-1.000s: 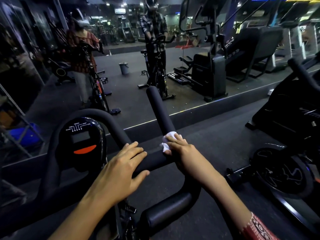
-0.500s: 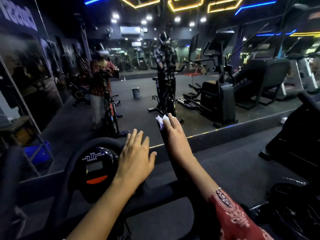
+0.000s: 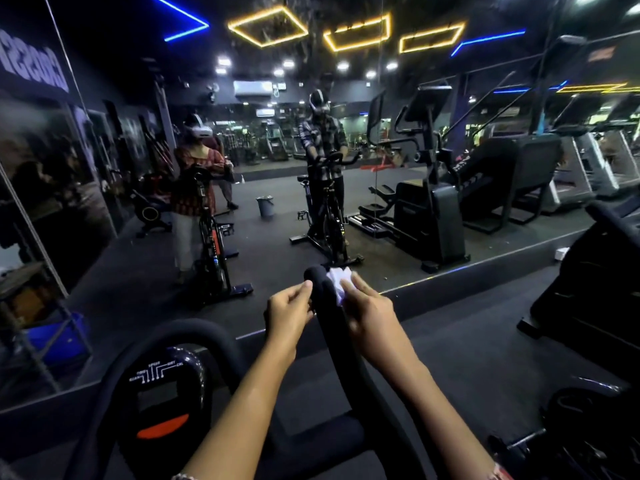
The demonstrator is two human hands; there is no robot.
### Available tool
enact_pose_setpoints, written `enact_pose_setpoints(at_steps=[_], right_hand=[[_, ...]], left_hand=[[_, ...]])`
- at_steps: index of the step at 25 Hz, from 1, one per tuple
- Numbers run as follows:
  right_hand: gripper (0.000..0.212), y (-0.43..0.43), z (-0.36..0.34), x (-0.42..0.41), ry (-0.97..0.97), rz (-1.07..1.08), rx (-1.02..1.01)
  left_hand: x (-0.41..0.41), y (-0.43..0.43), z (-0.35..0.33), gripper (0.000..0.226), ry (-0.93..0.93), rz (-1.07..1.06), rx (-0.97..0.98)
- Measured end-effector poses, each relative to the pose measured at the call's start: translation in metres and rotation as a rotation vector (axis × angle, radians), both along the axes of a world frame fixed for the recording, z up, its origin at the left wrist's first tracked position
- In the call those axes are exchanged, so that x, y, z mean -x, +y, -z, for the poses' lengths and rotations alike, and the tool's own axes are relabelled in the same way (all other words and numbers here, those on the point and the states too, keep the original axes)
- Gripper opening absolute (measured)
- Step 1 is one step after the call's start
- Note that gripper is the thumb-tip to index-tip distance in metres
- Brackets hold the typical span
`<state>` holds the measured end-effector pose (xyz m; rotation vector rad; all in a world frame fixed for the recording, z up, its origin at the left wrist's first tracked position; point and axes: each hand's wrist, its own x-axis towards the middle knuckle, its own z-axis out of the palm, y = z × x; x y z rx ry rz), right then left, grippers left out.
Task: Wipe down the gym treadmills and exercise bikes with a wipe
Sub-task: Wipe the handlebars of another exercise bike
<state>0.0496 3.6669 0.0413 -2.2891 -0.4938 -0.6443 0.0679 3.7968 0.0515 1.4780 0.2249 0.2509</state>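
At the far left, low behind the glass, a blue plastic tub (image 3: 55,337) is seen; its contents cannot be made out. To its right, a round black bike console with an orange button (image 3: 162,403) is ringed by a black padded handlebar loop (image 3: 194,329). Higher up, in the wall mirror (image 3: 121,271), a grey bucket (image 3: 265,206) is shown standing between a reflected exercise bike with red trim (image 3: 211,244) and a reflected black exercise bike (image 3: 329,220); the bucket's inside is hidden.

The left hand (image 3: 285,318) is held just beside the left side of an upright black foam handlebar grip (image 3: 320,296). Its fingers are curled and one fingertip touches the foam; whether anything is grasped cannot be told. A crumpled white wipe (image 3: 338,277) is pressed against the right side of that grip near its top, pinched in the curled fingers of the right hand (image 3: 372,322). At the lower right, the dark flywheel of a neighbouring bike (image 3: 588,420) is partly seen on the dark rubber floor (image 3: 467,341).
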Motion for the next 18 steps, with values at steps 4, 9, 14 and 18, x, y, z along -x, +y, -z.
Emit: enact_pose_setpoints(at_steps=[4, 9, 14, 18], right_hand=[[0.055, 0.031, -0.008, -0.037, -0.009, -0.172, 0.209], [0.025, 0.007, 0.015, -0.017, -0.073, -0.246, 0.315], [0.031, -0.015, -0.015, -0.007, 0.093, -0.248, 0.072], [0.038, 0.016, -0.019, -0.015, 0.216, -0.148, -0.035]], left_hand=[[-0.003, 0.002, 0.000, 0.031, -0.030, -0.025, 0.099], [-0.006, 0.003, 0.007, 0.016, -0.052, -0.034, 0.015], [-0.009, 0.002, 0.014, 0.035, -0.074, -0.060, -0.133], [-0.005, 0.003, 0.017, 0.030, -0.081, -0.017, -0.190]])
